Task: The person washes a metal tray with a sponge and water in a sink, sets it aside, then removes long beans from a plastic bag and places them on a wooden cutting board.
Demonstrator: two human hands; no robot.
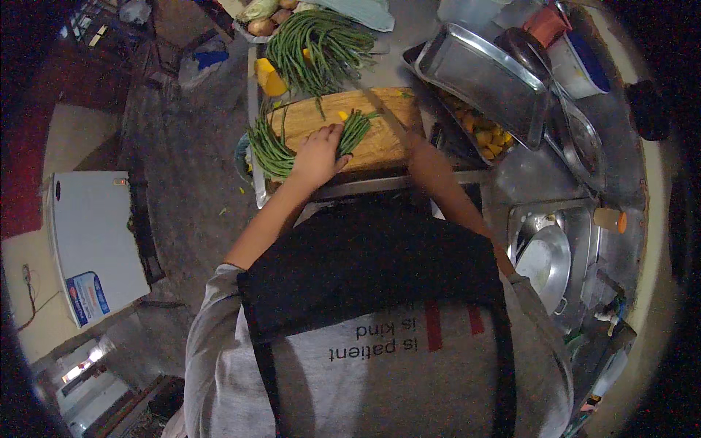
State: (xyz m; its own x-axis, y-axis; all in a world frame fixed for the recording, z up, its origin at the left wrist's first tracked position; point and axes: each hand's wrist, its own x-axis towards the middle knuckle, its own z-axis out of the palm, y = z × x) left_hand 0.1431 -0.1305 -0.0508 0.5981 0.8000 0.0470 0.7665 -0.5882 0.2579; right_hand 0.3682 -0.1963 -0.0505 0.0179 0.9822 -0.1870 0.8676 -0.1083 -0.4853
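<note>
My left hand [322, 153] grips a bundle of long green beans [355, 131] on the wooden cutting board [306, 117]. The far ends of the bundle stick out to the right of my fingers, and the rest curves away to the left, over the board's edge. In my right hand [421, 156] is a knife [383, 112], blurred, its blade slanting up and left just past the bean ends. Whether the blade touches the board I cannot tell. A small yellow piece [343, 115] lies beside the bundle.
A large heap of long beans [317, 49] lies behind the board, beside a yellow squash chunk [270, 78]. To the right, a metal tray [482, 76] rests tilted over a pan of cut squash [487, 134]. A sink [580, 263] holding a metal basin [547, 257] is at lower right.
</note>
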